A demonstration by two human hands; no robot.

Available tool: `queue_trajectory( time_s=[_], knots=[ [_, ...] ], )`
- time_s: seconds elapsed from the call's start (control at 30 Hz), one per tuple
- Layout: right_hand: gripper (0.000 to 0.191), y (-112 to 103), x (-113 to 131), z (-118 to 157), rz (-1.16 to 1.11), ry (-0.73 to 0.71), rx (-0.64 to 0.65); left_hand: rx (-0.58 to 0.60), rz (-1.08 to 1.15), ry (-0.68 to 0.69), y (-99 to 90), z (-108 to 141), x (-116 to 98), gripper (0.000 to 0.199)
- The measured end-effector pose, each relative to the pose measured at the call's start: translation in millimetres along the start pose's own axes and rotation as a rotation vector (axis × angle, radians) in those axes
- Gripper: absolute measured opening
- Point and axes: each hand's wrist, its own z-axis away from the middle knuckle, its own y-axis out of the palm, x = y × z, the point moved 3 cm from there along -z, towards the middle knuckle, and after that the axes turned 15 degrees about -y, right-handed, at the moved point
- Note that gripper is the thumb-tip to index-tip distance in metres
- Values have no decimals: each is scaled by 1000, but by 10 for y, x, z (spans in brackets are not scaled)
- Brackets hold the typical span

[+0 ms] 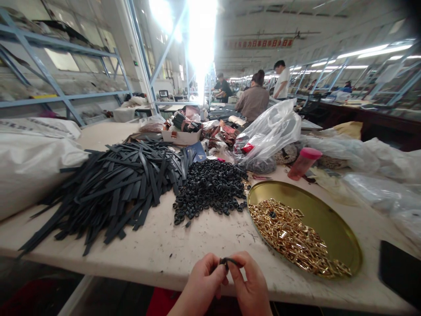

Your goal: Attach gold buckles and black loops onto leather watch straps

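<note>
Close to the table's front edge, my left hand (206,277) and my right hand (249,279) meet with fingertips pinched. Between them is a short black strap (232,260), bent over and partly covered by the fingers. Whether a metal part sits on it is too small to tell. Beyond my hands lies a heap of small black loops (210,186). Left of that, long flat black straps (121,175) are piled loosely. To the right, a round gold-coloured tray (332,215) holds many gold metal buckles (289,232), with a black loop among them.
A pink-lidded container (304,163) leans behind the tray, near a clear plastic bag (271,127). A dark flat object (399,272) lies at the right edge. White sacking (36,162) bulges at left. Several people work farther back.
</note>
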Motion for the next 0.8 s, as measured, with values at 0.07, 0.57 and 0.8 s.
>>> queue_trajectory(
  time_s=[0.07, 0.57, 0.8],
  knots=[
    [17, -28, -15, 18, 8, -13, 20, -37, -42, 1, 10, 15, 6, 30],
    [39, -23, -25, -119, -422, 405, -4, 57, 28, -71, 37, 86, 18, 28],
    [19, -69, 20, -21, -59, 215, 55, -33, -31, -53, 33, 52, 66, 26]
  ],
)
